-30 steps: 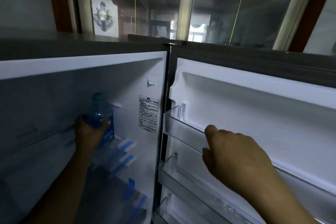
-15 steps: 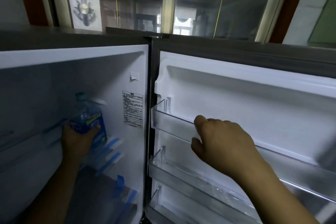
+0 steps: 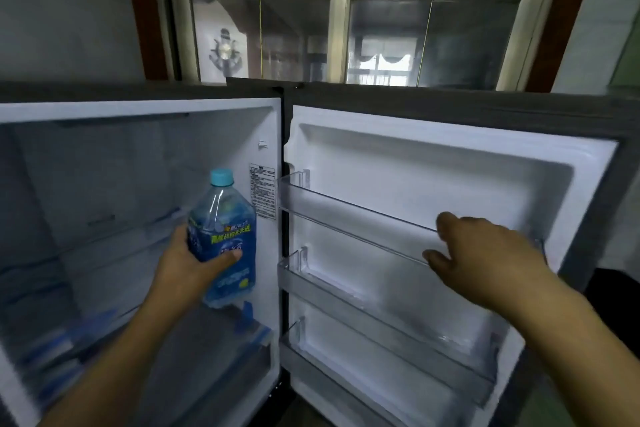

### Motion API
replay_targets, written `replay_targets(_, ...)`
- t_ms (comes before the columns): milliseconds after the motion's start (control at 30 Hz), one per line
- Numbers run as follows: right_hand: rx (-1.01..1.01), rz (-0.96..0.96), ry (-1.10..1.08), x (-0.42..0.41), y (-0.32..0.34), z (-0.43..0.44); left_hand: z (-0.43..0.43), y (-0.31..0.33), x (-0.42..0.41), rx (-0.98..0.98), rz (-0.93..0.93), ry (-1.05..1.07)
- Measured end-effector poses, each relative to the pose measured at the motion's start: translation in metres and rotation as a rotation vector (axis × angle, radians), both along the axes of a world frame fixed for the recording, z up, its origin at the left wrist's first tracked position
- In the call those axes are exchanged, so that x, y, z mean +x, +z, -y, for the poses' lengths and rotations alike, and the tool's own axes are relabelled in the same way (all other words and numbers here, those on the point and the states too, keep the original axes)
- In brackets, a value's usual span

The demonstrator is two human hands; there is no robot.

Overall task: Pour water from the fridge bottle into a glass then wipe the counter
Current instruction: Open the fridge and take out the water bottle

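The fridge stands open in front of me. My left hand point(image 3: 188, 263) grips a clear water bottle point(image 3: 225, 218) with a blue label and a light blue cap, upright, held at the front of the fridge compartment, clear of the shelf. My right hand point(image 3: 485, 253) holds the front rail of the upper door shelf point(image 3: 353, 215), fingers hooked over its edge and thumb below. No glass or counter is in view.
The open fridge door point(image 3: 433, 163) swings to the right with three transparent door shelves that hold nothing. Inside the fridge point(image 3: 104, 184) are glass shelves with blue tape strips. A window with a metal frame point(image 3: 339, 28) sits above the fridge.
My left hand has drawn the bottle out from deep on the shelf toward the front. My right hand has slid right along the door shelf rail. The view has pulled back.
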State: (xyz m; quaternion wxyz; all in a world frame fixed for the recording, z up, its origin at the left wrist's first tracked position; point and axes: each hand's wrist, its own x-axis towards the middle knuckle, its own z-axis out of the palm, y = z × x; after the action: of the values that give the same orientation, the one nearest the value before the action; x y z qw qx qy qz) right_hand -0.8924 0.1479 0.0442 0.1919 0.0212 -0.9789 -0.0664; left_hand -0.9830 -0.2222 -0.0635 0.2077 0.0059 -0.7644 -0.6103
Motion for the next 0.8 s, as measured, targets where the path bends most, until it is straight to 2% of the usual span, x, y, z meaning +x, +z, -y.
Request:
replay_targets(100,-0.009,0.033,-0.011,0.021,-0.001,-0.036,-0.017,0.007,0.048,-0.010,-0.007,-0.011)
replay_targets(300,0.055,-0.267,0.160,0.040,-0.026,-0.031,-0.020,0.020,0.119,-0.078,0.004,-0.005)
replay_targets(600,0.059,-0.340,0.282,0.099,-0.034,0.095,0.042,0.031,0.195,-0.172,0.030,0.002)
replay_targets(800,0.168,-0.214,0.317,0.117,-0.032,0.207,0.113,0.043,0.238,-0.136,0.023,-0.006)
